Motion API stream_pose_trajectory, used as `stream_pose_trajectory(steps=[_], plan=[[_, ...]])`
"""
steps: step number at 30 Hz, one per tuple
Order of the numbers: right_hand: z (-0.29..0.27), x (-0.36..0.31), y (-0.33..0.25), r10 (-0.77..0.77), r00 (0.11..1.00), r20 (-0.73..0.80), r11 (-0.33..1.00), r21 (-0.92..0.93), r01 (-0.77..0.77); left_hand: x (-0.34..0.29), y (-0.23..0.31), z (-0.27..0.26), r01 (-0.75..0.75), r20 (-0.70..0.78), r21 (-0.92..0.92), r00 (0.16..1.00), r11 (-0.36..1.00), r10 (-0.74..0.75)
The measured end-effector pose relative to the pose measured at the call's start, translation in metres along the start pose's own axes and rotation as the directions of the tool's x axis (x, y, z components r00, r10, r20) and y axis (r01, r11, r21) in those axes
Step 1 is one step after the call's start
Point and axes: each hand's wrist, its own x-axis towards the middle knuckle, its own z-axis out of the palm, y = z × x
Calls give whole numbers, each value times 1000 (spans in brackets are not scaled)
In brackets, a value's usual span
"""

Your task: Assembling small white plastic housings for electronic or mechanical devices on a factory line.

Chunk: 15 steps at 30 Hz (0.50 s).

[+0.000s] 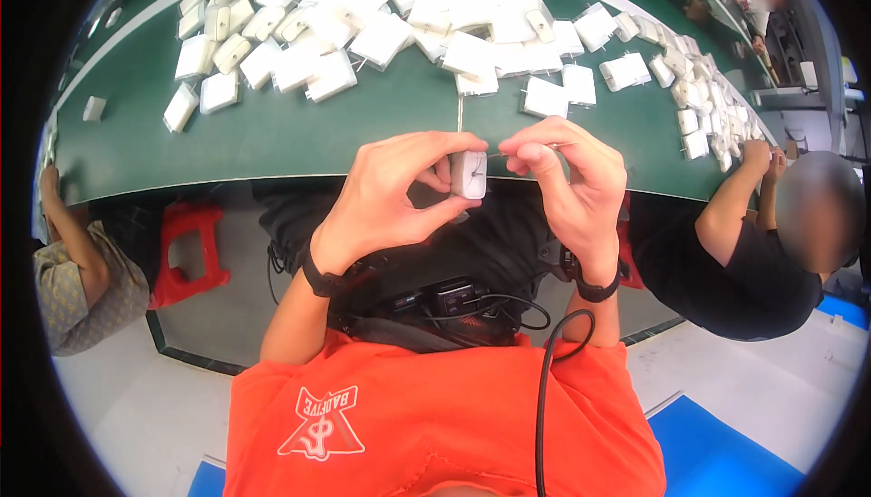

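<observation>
Head view. Landmark: near edge of the green desk (272,134), which curves across the frame just beyond the hands.

Left hand (390,193): fingers curled, thumb and fingertips pinching a small white block (469,174), squarish, held upright. Block sits just on the near side of the desk edge, over the lap, not resting on the desk.

Right hand (567,180): thumb and forefinger pressed together on a thin metal pin (555,146) that runs sideways from the fingertips; remaining fingers curled. Fingertips just beside the block's right face; whether they touch it cannot be told.

Beyond the desk edge: a bare green strip directly ahead of the hands. Farther back, a heap of white blocks (381,16) spans most of the desk width. A second line of white blocks (703,102) follows the desk's right side.

Along the desk edge, left: another person's arm (68,225) lies near the desk corner, well apart from the hands. Below the edge there, a red stool (190,252). Along the edge, right: another person in a black shirt (726,270), forearm reaching up to the desk, near the right hand but apart.

Black wristbands on both wrists.
</observation>
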Motion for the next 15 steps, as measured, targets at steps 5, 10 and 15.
stream_pose_trajectory(steps=[5,10,15], plan=[[2,1,2,52,999,-2,999,-12,-52,0,-1,0,-1,4,-11,1000,1000,1],[2,1,3,46,999,16,998,-45,-46,0,-2,0,-8,6,-10,1000,1000,8],[5,1,4,56,998,7,998,-16,-56,0,-3,0,-1,2,-20,1000,1000,2]])
